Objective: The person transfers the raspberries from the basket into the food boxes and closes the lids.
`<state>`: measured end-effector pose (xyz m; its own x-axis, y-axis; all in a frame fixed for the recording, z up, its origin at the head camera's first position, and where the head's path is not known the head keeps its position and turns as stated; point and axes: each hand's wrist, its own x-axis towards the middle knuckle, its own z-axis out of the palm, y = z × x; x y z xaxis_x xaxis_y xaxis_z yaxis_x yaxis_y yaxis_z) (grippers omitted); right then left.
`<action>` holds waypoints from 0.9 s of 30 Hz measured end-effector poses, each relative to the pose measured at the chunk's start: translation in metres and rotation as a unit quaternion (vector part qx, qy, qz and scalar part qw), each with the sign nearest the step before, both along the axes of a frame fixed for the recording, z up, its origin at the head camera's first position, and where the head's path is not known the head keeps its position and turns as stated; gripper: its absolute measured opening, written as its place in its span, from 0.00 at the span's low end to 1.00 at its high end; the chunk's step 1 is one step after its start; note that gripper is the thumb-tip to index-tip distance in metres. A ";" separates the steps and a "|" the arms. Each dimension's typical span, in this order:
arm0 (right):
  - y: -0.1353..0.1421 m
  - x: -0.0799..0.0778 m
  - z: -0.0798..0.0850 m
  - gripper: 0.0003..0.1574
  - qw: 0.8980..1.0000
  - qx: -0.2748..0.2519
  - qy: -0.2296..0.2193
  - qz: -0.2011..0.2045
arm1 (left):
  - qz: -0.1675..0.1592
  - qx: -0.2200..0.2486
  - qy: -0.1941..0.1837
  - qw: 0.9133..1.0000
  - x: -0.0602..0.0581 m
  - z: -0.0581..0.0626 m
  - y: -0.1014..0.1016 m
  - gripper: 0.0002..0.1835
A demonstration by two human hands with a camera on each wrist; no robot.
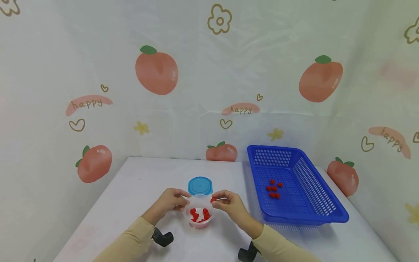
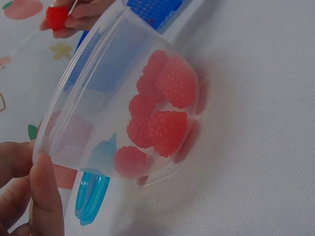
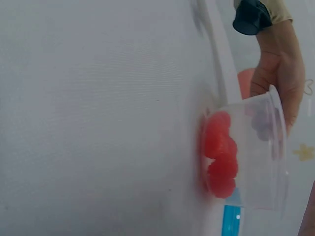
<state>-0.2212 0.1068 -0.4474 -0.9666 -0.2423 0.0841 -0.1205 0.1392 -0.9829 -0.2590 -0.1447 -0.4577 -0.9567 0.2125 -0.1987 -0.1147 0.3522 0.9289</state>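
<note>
A clear plastic tub [image 1: 199, 201] stands on the white table with several red raspberries [image 2: 170, 132] at its bottom. My left hand [image 1: 167, 203] pinches the tub's rim on its left side, thumb and fingers on the edge, as the left wrist view also shows. Over the right side of the rim, my right hand [image 1: 231, 206] holds one raspberry [image 1: 213, 200] between thumb and fingertips. That same berry is visible at the top of the left wrist view, apart from the tub. In the right wrist view the tub [image 3: 256, 162] appears side-on; the right hand's grip is out of sight there.
Just behind the tub lies a blue lid [image 1: 200, 186]. To the right stands a blue slotted basket [image 1: 306, 219] with several raspberries [image 1: 274, 188] on its floor. A printed fabric backdrop [image 1: 190, 123] rises behind the table [image 1: 144, 174].
</note>
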 end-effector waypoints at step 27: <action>-0.007 -0.009 -0.006 0.16 0.997 0.072 -0.008 0.036 | 0.004 -0.007 -0.001 1.000 0.000 0.000 0.001 0.14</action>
